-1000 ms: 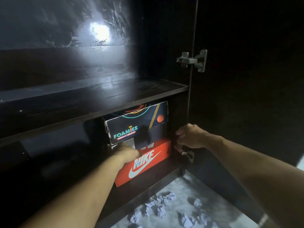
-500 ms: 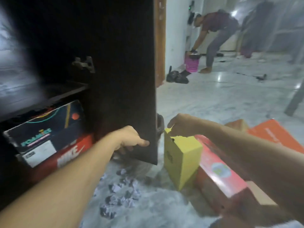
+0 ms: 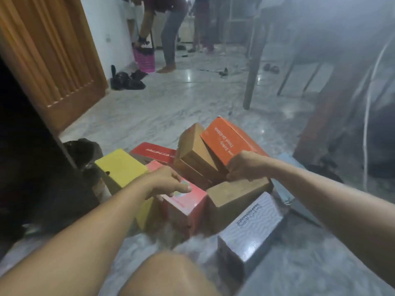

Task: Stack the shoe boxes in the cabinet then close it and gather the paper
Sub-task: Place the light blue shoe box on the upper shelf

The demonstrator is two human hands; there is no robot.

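The left hand point(image 3: 168, 181) hangs mid-frame with fingers loosely spread, over the top of a red-pink cardboard shoe box point(image 3: 186, 201) whose long axis runs from lower right toward upper left. The right hand point(image 3: 243, 166) is curled tight against the near end of an orange cardboard box point(image 3: 230, 142) that tilts up, its long axis pointing toward the upper left; whether it grips that box or the plain brown box point(image 3: 235, 193) just below, I cannot tell. A second brown box point(image 3: 196, 150) leans beside the orange one. A yellow box point(image 3: 121, 167) sits left, a red flat lid point(image 3: 156, 152) behind it, and a grey-white patterned box point(image 3: 252, 229) at lower right. All lie on the pale marble floor point(image 3: 171, 103). The dark cabinet door point(image 3: 32, 146) fills the left edge.
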